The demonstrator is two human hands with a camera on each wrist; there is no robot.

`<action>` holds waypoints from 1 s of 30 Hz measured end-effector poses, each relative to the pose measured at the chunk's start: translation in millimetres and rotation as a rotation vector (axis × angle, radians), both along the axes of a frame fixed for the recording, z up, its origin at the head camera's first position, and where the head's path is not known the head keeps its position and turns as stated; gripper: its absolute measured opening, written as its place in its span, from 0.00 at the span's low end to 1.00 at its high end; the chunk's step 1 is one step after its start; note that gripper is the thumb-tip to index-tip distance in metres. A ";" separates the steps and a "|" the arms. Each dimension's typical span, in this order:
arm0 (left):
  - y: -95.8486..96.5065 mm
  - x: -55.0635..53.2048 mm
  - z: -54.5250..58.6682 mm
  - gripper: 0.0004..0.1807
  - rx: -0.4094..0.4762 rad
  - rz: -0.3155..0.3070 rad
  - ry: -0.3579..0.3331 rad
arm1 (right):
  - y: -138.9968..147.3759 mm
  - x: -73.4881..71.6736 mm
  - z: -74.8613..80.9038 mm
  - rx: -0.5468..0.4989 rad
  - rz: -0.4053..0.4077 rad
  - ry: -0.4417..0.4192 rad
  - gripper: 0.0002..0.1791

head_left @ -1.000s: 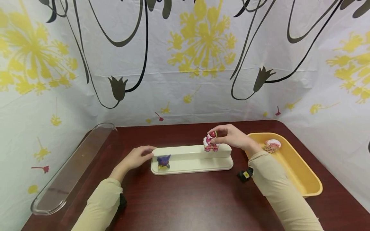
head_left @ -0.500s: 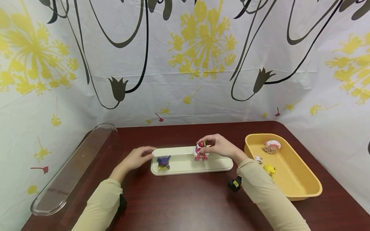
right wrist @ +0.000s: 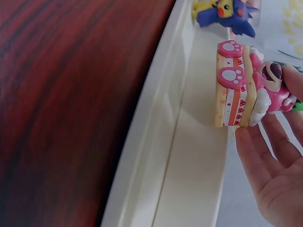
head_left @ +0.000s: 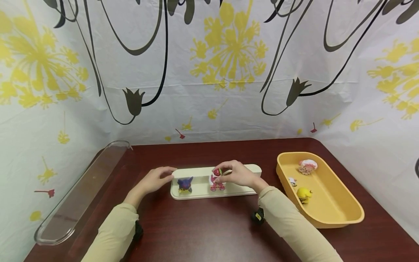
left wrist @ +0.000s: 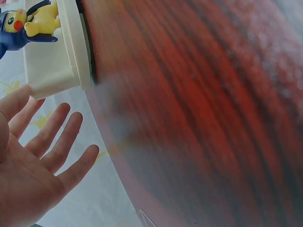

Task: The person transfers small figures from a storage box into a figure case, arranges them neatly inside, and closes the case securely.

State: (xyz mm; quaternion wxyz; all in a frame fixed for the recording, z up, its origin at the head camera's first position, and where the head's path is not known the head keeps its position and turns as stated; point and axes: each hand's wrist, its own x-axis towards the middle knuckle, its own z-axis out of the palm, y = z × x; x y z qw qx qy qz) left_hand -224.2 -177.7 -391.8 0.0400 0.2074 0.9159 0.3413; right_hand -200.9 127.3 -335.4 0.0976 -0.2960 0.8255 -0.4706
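My right hand point(head_left: 238, 174) pinches a pink bear figurine point(head_left: 214, 182) seated on a slice of cake, a red strawberry on its head. In the right wrist view, pink paw soles point(right wrist: 232, 76) show on the cake's front, and its base is close over the cream display base point(right wrist: 189, 189). At the left end of that base stands a yellow figurine in a purple-blue costume point(left wrist: 18, 29). My left hand point(head_left: 156, 180) reaches to the base's left end, fingers extended, the thumb and index fingertips right at its corner.
To the right lies a yellow tray point(head_left: 340, 196) with a pink-and-white figurine point(head_left: 307, 166), a yellow one point(head_left: 304, 194) and a small white one point(head_left: 292, 181). A long clear plastic cover point(head_left: 83, 193) lies along the left table edge. Patterned cloth point(head_left: 209, 120) hangs behind.
My right hand has carried the cake bear figurine left and down along the cream base, toward the purple-blue figurine. The left hand stays at the base's end.
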 end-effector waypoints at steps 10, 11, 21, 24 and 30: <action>-1.9 -1.8 -2.6 0.18 0.021 -0.036 0.035 | -10.1 4.1 -8.9 -0.013 0.017 0.000 0.14; -2.3 -1.5 -2.6 0.19 0.026 -0.041 0.038 | -10.7 3.9 -10.0 -0.014 0.017 -0.003 0.14; -1.9 1.2 0.1 0.19 0.024 -0.035 0.036 | -14.0 -10.9 -38.7 0.006 -0.003 0.027 0.15; -0.9 0.1 -0.8 0.19 0.012 -0.007 0.006 | -14.9 -12.7 -42.8 0.017 -0.009 0.048 0.14; -2.3 0.3 -1.1 0.19 0.012 -0.021 0.037 | -17.0 -12.5 -44.3 0.030 -0.018 0.098 0.14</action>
